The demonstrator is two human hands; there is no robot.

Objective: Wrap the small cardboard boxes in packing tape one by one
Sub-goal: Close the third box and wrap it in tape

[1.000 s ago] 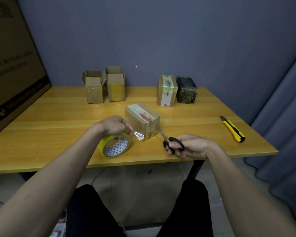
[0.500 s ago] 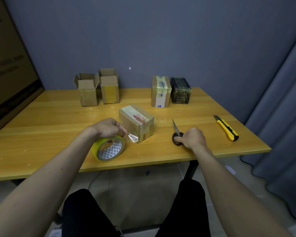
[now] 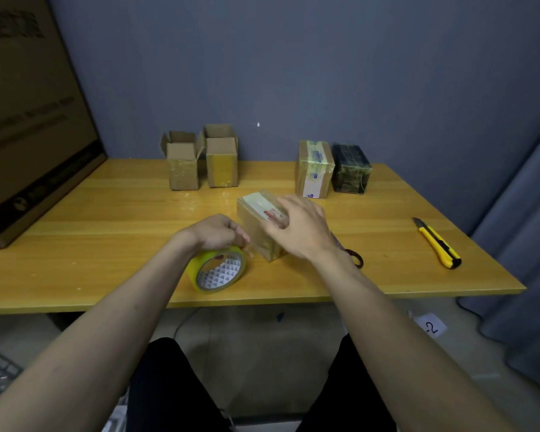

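On table (image 3: 106, 244): five boxes, one under flat right hand (image 3: 300, 229); left hand (image 3: 215, 232) gripping tape roll (image 3: 219, 269).

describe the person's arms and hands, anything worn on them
Both forearms are bare up to the frame edge, with no sleeves in view. The left hand and right hand wear no gloves, and no rings, watch or wristband show. Dark trousers cover the lap.

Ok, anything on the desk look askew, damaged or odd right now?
Nothing damaged or spilled. The brown cardboard box being taped sits skewed to the yellow wooden table's edge, under the right hand. The scissors lie half hidden behind that wrist. The left hand grips the yellow tape roll.
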